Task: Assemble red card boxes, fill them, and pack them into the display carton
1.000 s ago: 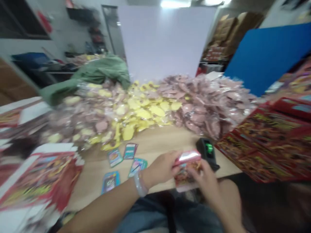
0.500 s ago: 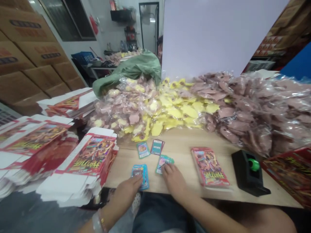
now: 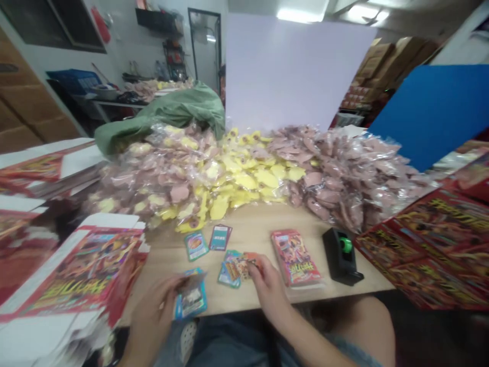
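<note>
My right hand point(image 3: 270, 286) pinches an orange-and-brown trading card point(image 3: 241, 268) by its right end. That card is above a small pile of green-and-blue cards point(image 3: 224, 278) on the table. My left hand point(image 3: 162, 298) has its fingers closed on a thin dark card point(image 3: 195, 280), blurred by motion, over a stack of blue-edged cards point(image 3: 193, 303) near the table edge. Farther back lie a green-edged card point(image 3: 196, 245) and a teal-faced pile point(image 3: 220, 238). To the right of my right hand is a red printed card box pile point(image 3: 295, 257).
Flattened red-and-white boxes point(image 3: 87, 270) are stacked at left. Bagged yellow pieces point(image 3: 244, 178) and bagged pinkish pieces point(image 3: 336, 178) heap along the back. A black tape dispenser point(image 3: 342, 257) stands right, beside packed red boxes point(image 3: 428, 229).
My view has swung right. My right hand has lifted off the green card and now holds an orange-brown card. My left hand has raised a card from the blue stack.
</note>
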`<state>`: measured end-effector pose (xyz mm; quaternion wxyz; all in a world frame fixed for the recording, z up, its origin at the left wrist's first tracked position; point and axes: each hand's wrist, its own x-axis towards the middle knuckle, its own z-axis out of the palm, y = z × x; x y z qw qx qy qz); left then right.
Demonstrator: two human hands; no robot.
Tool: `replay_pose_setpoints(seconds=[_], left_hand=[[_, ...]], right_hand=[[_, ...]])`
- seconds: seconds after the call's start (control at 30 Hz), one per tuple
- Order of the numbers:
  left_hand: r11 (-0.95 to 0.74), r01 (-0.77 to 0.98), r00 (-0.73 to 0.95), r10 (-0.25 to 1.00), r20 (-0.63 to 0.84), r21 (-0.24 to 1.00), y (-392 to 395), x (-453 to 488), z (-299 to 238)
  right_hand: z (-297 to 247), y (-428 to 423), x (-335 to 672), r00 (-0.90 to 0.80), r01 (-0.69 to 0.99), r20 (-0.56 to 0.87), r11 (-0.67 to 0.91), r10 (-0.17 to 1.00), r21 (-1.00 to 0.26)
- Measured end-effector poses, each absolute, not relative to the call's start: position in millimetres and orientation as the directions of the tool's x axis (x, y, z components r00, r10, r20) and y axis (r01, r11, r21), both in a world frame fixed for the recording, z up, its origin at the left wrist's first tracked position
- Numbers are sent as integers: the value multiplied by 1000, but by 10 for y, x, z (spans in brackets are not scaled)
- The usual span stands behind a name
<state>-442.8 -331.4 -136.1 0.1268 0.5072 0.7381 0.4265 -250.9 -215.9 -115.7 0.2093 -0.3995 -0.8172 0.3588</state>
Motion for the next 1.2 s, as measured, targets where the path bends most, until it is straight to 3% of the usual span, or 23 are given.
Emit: replay_pose_setpoints(seconds=[0.07,0.1,0.13,0.2,0.27,0.33,0.4,0.47,0.53,0.57,0.63,0.7,0.77,0.83,1.03,1.2], left_hand=[[168,287,-655,752,65,943,-3039,-4052,-1239],[130,88,-644,764,-43,988,-2881,-3810,-1184],[97,-87,-569,812,-129,991,-2718,-3560,-1135],[121,-292,-334,916,-220,949,-2398,-3130,-1050],[177,-256,-76,976,-202,950,-2073,-2889,-974],[75,-15,185,980,-71,997,-1709,-2836,-916],[-205,212,490,868,77,956,-1300,-2871,-915],[-547,298,778,614,133,782,-905,-2885,-999],[-798,287,930,366,47,530,-608,-2831,-1142],[-867,289,950,311,-12,406,-515,-2785,-1215],[-884,380,924,375,-70,272,-441,-2684,-1333],[-791,569,821,560,-108,226,-479,-2613,-1396],[-594,774,629,763,-150,219,-567,-2608,-1407],[-376,887,426,890,-164,267,-662,-2693,-1376],[-41,856,97,992,-83,516,-969,-3291,-1243],[25,812,-52,998,30,583,-1328,-3718,-1428]], right_hand=[[-1026,-2174,-2383,-464,151,-28,47,885,-987],[-985,-2170,-2299,-420,-69,-110,-152,901,-986],[-958,-2153,-2191,-401,-242,-198,-312,895,-919],[-932,-2072,-1892,-419,-379,-346,-508,839,-773],[-917,-1916,-1493,-437,-380,-424,-590,793,-712],[-885,-1675,-1064,-303,-326,-427,-514,852,-794],[-825,-1351,-696,-23,-156,-281,-281,959,-947],[-739,-966,-469,138,147,-15,-36,990,-989],[-637,-552,-416,84,401,208,158,975,-903],[-580,-345,-452,43,475,279,226,959,-851],[-454,49,-624,1,537,376,316,927,-782],[-309,397,-895,-20,527,428,373,904,-764],[-158,691,-1215,-79,478,436,418,896,-773],[-22,935,-1536,-122,419,424,434,897,-798],[244,1321,-2459,-209,363,370,424,905,-830],[673,1310,-3175,-447,547,338,552,828,-630]])
